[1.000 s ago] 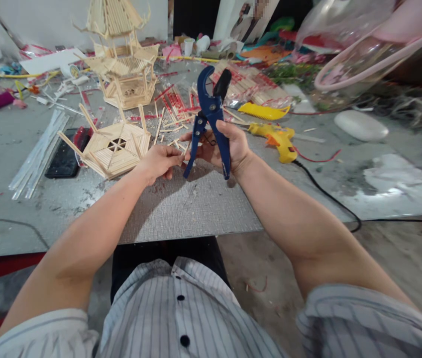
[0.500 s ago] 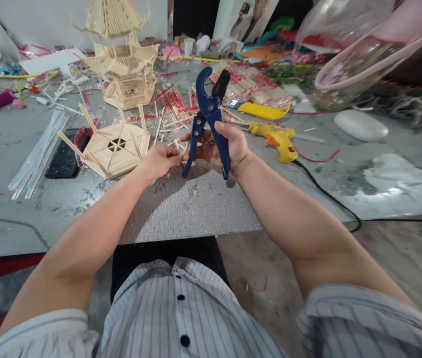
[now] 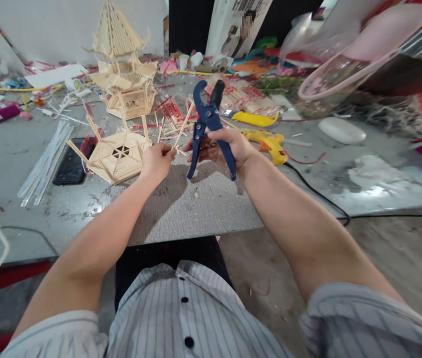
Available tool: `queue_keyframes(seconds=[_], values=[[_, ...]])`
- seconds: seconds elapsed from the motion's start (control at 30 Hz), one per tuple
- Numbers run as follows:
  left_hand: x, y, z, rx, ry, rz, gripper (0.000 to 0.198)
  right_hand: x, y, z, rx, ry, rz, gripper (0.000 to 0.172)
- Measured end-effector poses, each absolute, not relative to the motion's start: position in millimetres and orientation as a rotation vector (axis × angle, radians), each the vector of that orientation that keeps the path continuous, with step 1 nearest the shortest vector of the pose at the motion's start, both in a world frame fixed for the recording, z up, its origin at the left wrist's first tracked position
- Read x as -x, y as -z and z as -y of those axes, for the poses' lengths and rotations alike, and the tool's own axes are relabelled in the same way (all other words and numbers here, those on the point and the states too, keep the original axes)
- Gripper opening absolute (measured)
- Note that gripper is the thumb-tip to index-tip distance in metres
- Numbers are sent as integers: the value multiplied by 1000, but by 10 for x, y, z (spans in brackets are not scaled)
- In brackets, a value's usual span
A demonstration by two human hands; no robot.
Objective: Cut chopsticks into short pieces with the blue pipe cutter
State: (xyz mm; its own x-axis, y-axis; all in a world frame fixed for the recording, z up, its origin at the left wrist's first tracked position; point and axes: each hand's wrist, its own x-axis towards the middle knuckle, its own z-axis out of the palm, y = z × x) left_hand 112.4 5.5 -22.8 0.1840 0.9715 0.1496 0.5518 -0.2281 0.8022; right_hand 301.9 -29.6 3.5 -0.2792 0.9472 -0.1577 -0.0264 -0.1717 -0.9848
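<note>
My right hand (image 3: 229,148) is wrapped round a blue pipe cutter (image 3: 211,119), whose handles are spread apart. Between the thumb and fingers of my left hand (image 3: 159,160) is a thin wooden stick (image 3: 183,123), slanting up to the right, left of the cutter and apart from its jaws. Just left of that hand stands a hexagonal wooden stick base (image 3: 117,155) with short upright posts. Behind it rises a tiered pavilion model (image 3: 123,64) built from similar sticks.
A yellow glue gun (image 3: 270,145) with a black cord lies right of the cutter, near a yellow-handled knife (image 3: 258,118). Clear glue sticks (image 3: 46,161) and a black phone (image 3: 69,166) lie at left. Red-marked stick packs (image 3: 248,97) and a white oval object (image 3: 341,131) are farther back.
My left hand has drawn away leftward from the cutter, and the stick in it now shows upright at a slant. The cutter remains in my right hand; the whole view has shifted slightly.
</note>
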Motion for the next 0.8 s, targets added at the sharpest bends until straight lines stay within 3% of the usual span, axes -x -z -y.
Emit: queue_keyframes(seconds=[0.1, 0.23, 0.4, 0.8], values=[[-1085, 193, -73, -1852, -926, -1480, 16, -3067, -227, 357, 1260, -1467, 1272, 24], [-1047, 157, -77, -1798, -901, -1517, 14, -3128, -399, 452, 1801, -1191, 1373, 10], [-1043, 118, -64, -1872, -822, -1553, 16, -3105, -373, 523, 2213, -1157, 1661, 20], [-1022, 110, -78, -1936, -511, -1501, 18, -2824, -288, 488, 2210, -1430, 1899, 18]])
